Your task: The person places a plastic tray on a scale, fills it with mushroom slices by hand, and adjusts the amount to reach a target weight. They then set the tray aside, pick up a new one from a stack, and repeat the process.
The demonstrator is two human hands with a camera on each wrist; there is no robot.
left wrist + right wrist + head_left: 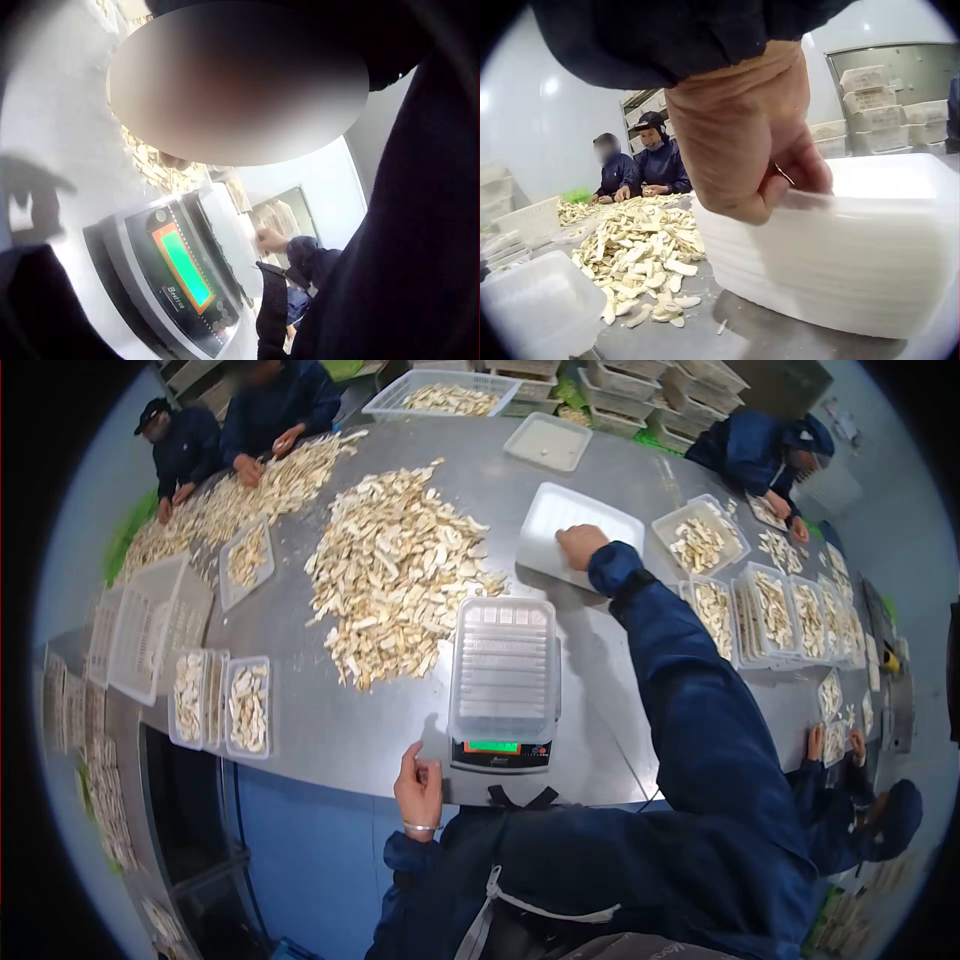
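My right hand reaches over a stack of white plastic trays and pinches the near rim, thumb outside and fingers curled inside. From the head view, the top tray holds nothing. By the front table edge my left hand hangs loosely curled, its index finger fairly straight, holding nothing. Just right of it stands a digital scale with a lit green display. A translucent ribbed tray sits on its platform. Left of the trays lies a big pile of dried, sliced pale pieces, resembling mushrooms.
Filled trays stand in a row at right, and more filled trays at front left. A white basket is at the left edge. Another tray lies at the back. Several people in dark blue work around the steel table.
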